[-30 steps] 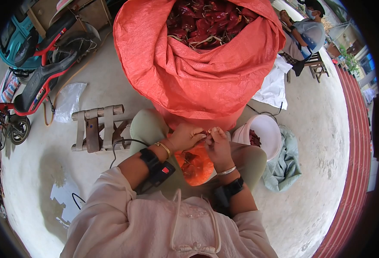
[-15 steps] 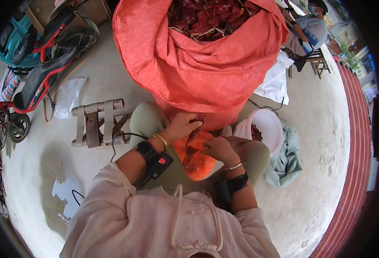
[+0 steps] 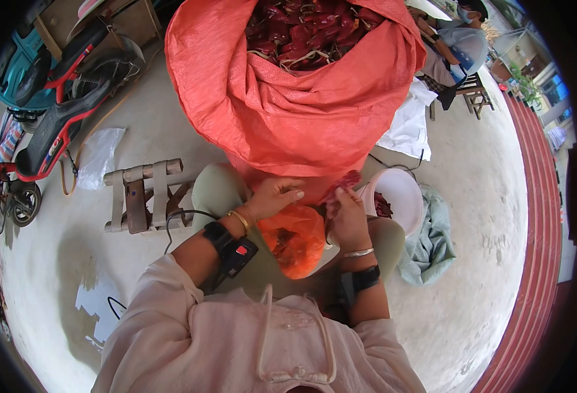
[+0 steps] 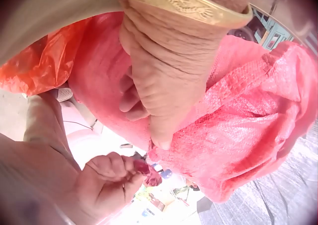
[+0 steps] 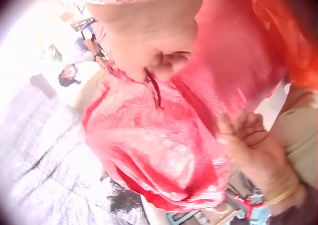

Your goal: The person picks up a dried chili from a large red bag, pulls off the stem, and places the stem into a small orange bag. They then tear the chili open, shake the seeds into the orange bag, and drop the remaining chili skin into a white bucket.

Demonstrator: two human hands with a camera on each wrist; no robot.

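Note:
My right hand (image 3: 349,219) pinches a dark red dried chili pepper (image 3: 347,179) beside the pink-white bucket. The pepper (image 4: 152,176) sticks out past the fingertips in the left wrist view. My left hand (image 3: 270,199), wearing a gold bangle, is held apart from it with nothing in its grasp; its palm and loosely bent fingers (image 5: 242,123) show in the right wrist view. Between the knees, just below the hands, hangs an orange plastic bag (image 3: 301,252) with dark bits inside. A large red woven sack (image 3: 282,134), full of dried chili peppers (image 3: 301,36), stands right in front.
The bucket (image 3: 414,200) at the right holds some red peppers (image 3: 382,205). Beside it lies a grey-green sack (image 3: 432,252), with a white sheet (image 3: 409,124) behind. At left are a wooden stool (image 3: 115,196), a clear bag (image 3: 102,157) and a red-black scooter (image 3: 59,131). A seated person (image 3: 459,49) is farther back.
A second ago both hands met at a pepper; half a second ago the left hand held one alone. Now the right hand has a pepper, farther right, and the left hand has none.

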